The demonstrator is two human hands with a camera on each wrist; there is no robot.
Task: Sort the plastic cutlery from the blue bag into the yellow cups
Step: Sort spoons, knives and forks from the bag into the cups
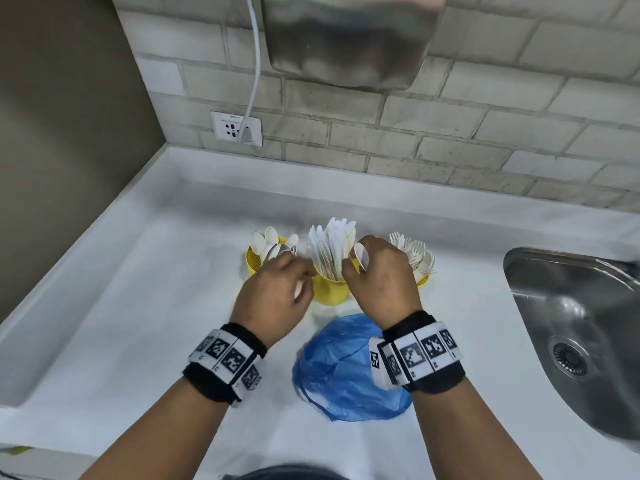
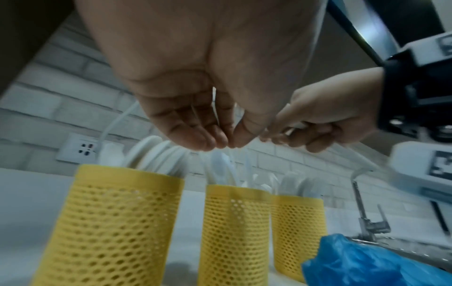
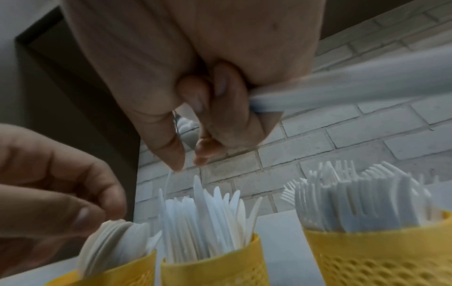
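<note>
Both hands hover over the cup row, near each other but not touching. Right hand (image 1: pixel 381 271) is curled round a white spoon (image 1: pixel 361 253), bowl poking out by the thumb in the head view; a blurred white handle runs from its fingers (image 3: pixel 208 108) in the right wrist view, and whether it carries more than one pc can't be told. Left hand (image 1: pixel 277 289) has thumb & fingertips (image 2: pixel 208 139) drawn tog. as if pinching sth thin, but motion blur hides whether anything is actually in it. Nearest the person, the blue bag (image 1: pixel 346 372) lies crumpled on the white counter (image 1: pixel 138 323), looking close to flat, so prob. little or nothing left inside. Behind it stand three yellow cups: spoon cup (image 1: pixel 253 262) at left, knife cup (image 1: pixel 329 289) mid, fork cup (image 1: pixel 423 280) at right, all well stocked. Further back, sink (image 1: pixel 571 327) at right, brick wall & wall socket (image 1: pixel 236 128). Risk: the spoon sits right over the knife cup, so letting go there mis-sorts it. Cups are crowded, so a pc pushed in could snag on the standing handles and tip a cup, or flick out toward the sink.
</note>
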